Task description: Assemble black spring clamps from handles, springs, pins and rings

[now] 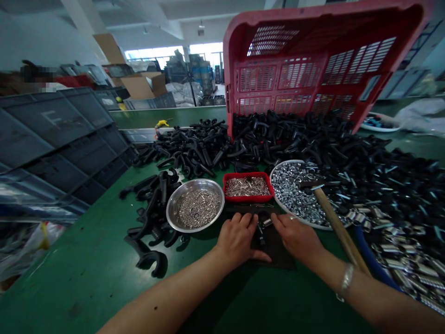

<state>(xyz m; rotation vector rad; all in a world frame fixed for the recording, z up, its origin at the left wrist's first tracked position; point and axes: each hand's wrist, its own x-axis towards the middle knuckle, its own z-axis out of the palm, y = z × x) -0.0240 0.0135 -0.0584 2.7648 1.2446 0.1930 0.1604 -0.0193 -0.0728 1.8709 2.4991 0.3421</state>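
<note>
My left hand (238, 239) and my right hand (298, 236) rest close together on a dark mat (278, 253) on the green table (86, 273). Between them lies a small black part with a metal spring (263, 226), and the fingertips of both hands pinch it. Just beyond my fingers stands a small red tray (247, 198) of little metal pins. A round steel bowl (174, 204) of small metal pieces sits to the left. A white plate (278, 169) of shiny nuts sits to the right.
A big heap of black plastic parts (313, 144) spills from a tipped red crate (306, 60) behind. A hammer with a wooden handle (339, 227) lies across the plate. Metal clips (406, 260) pile at the right. Grey bins (52, 139) stack on the left.
</note>
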